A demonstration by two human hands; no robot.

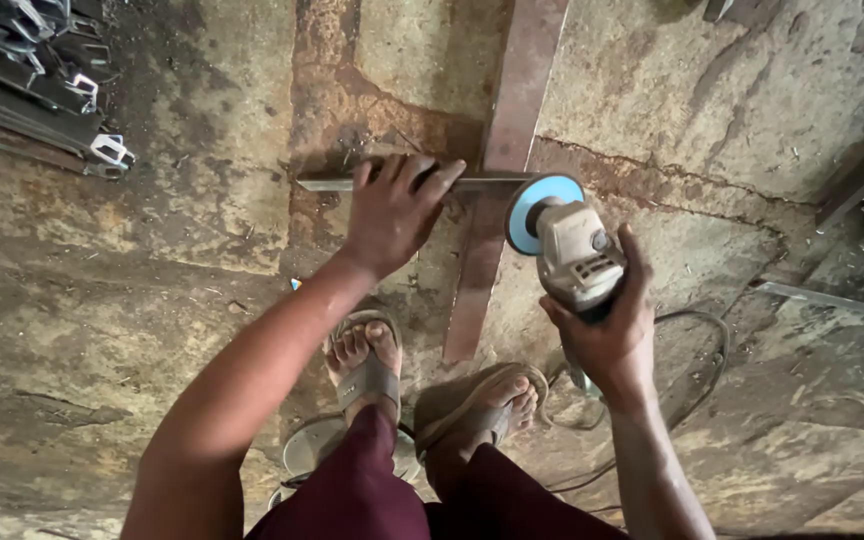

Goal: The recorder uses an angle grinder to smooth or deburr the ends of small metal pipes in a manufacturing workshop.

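head view: left hand [392,215] presses the thin metal bar [324,184] onto the floor [152,300]; right hand [607,335] grips the angle grinder [572,250], disc at the bar, cutting step; steady alignment seems needed.

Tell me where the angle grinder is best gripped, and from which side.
Best by the grey body behind the head, from the rear cord end, as the right hand holds the angle grinder; the blue disc at its front faces away.

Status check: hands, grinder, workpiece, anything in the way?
Left hand pressing thin metal bar flat on floor. Right hand gripping angle grinder, blue disc at bar's end. Rusty flat strip crosses under; cord trails by feet.
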